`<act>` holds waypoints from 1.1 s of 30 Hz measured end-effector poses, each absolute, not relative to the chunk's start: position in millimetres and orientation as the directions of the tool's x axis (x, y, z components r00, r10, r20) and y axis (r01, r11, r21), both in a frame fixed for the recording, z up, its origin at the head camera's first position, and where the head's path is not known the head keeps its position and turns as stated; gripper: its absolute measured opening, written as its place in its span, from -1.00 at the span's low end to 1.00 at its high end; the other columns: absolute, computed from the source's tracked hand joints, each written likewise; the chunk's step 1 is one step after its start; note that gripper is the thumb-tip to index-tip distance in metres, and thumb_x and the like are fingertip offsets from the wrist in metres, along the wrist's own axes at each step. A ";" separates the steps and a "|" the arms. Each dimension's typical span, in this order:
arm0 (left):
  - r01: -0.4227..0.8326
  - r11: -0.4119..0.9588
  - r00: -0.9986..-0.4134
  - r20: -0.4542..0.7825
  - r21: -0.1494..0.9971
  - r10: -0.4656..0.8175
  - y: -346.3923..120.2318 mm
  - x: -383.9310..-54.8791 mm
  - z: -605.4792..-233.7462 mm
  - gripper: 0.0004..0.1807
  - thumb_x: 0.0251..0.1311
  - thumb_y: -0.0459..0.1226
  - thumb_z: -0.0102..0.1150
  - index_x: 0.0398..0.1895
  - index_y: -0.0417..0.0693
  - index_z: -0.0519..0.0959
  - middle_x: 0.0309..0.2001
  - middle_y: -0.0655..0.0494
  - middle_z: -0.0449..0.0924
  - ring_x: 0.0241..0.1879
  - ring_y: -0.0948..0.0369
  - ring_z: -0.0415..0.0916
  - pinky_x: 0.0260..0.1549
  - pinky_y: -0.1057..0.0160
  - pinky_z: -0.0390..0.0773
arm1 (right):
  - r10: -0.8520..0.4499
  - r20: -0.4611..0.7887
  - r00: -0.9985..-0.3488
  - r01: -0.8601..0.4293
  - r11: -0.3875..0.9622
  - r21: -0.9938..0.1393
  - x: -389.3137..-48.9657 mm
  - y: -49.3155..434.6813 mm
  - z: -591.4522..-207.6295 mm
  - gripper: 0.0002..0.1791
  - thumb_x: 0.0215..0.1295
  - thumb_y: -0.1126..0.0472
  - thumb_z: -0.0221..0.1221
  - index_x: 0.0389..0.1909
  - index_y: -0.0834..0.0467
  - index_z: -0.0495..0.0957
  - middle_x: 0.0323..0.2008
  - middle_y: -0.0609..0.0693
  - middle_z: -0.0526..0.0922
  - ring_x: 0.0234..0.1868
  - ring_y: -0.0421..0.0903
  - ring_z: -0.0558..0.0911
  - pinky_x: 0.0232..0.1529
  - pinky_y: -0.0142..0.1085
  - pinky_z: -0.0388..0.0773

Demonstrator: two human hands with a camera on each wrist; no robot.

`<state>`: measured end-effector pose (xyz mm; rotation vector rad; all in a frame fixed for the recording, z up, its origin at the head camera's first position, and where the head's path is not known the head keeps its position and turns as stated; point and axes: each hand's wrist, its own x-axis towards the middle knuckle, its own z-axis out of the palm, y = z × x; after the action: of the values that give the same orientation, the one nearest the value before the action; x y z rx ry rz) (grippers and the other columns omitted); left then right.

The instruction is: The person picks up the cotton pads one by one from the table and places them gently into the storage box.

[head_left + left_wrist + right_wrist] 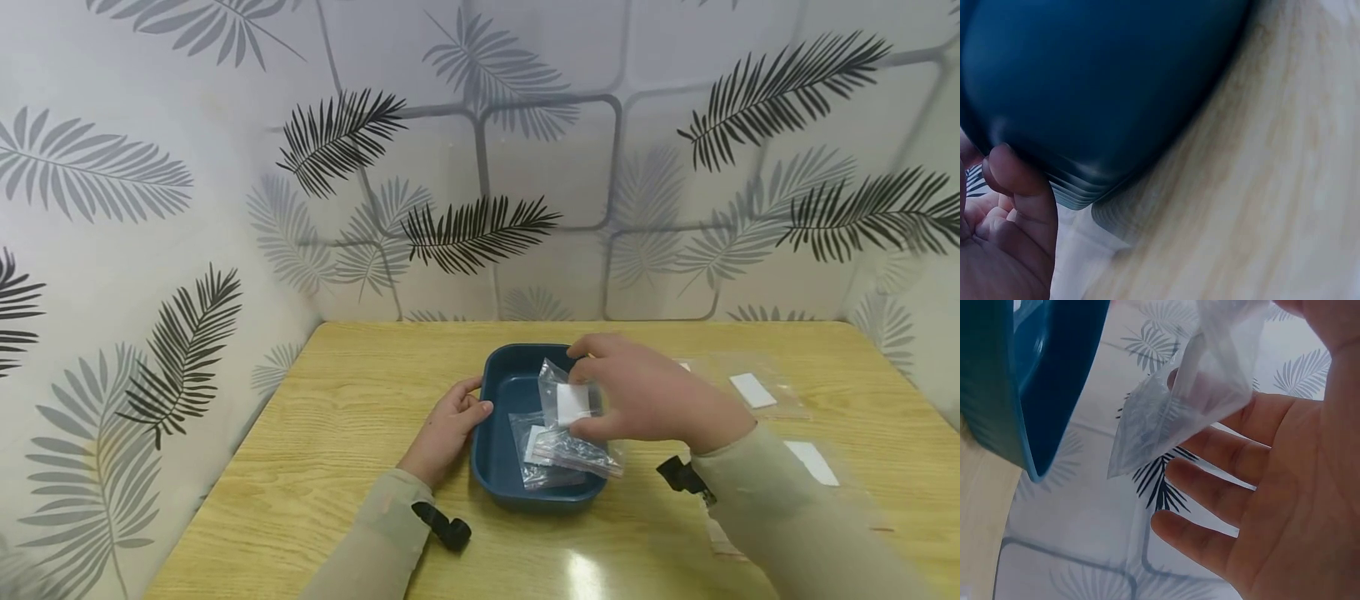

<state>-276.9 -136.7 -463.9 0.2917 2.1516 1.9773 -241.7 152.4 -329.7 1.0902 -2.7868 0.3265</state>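
A dark blue plastic basin (pixel 491 454) stands on the wooden table. At its left side my left hand (pixel 447 427) grips the rim, thumb over the edge and fingers against the outer wall; the left wrist view shows that thumb (pixel 1022 181) on the rim too. Above the basin's right part my right hand (pixel 648 396) pinches a clear plastic bag (pixel 1166 419) with a white piece inside, its other fingers spread. Inside the basin lie more clear bags (pixel 551 475), one holding a white piece (pixel 534 444); one bag overhangs the front right rim.
Right of the basin, more clear bags with white pieces (pixel 752 390) lie on the table (pixel 337 400), some partly behind my right forearm. Another white piece (pixel 812 462) shows nearer. A leaf-patterned wall (pixel 540 275) borders the table's back edge.
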 end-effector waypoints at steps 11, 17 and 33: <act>0.025 0.086 -0.958 -0.001 0.996 0.285 -139.1 -277.4 -465.1 -0.41 0.46 -0.19 0.14 0.49 -0.08 0.28 -0.13 -0.20 0.58 -0.21 0.07 0.58 -0.11 0.23 0.54 | -0.671 0.180 -0.719 -0.694 0.710 -0.125 -251.3 125.6 -340.5 -0.48 0.05 -0.29 0.41 -0.15 0.01 0.66 0.26 0.08 0.50 0.25 0.12 0.49 0.15 -0.02 0.49; 0.024 0.096 -0.960 -0.004 0.995 0.281 -138.7 -277.1 -465.0 -0.41 0.46 -0.17 0.14 0.49 -0.06 0.28 -0.14 -0.14 0.59 -0.21 0.10 0.54 -0.13 0.23 0.53 | -0.658 0.117 -0.744 -0.667 0.740 -0.086 -266.7 109.0 -354.6 -0.45 0.10 -0.31 0.37 -0.10 0.04 0.67 0.27 0.10 0.48 0.27 0.14 0.46 0.19 0.01 0.47; 0.017 0.106 -0.957 -0.015 0.994 0.288 -137.2 -277.2 -462.2 -0.41 0.48 -0.17 0.11 0.51 -0.05 0.27 -0.12 -0.16 0.59 -0.18 0.04 0.57 -0.10 0.18 0.54 | -0.583 0.020 -0.812 -0.584 0.811 -0.041 -274.5 100.5 -372.6 -0.27 0.15 -0.33 0.34 0.17 0.12 0.63 0.34 0.13 0.43 0.35 0.18 0.38 0.24 0.06 0.43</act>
<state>-277.2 -137.2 -462.2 0.3055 2.1735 1.9496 -274.5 100.5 -372.6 0.9614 -2.9830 0.0704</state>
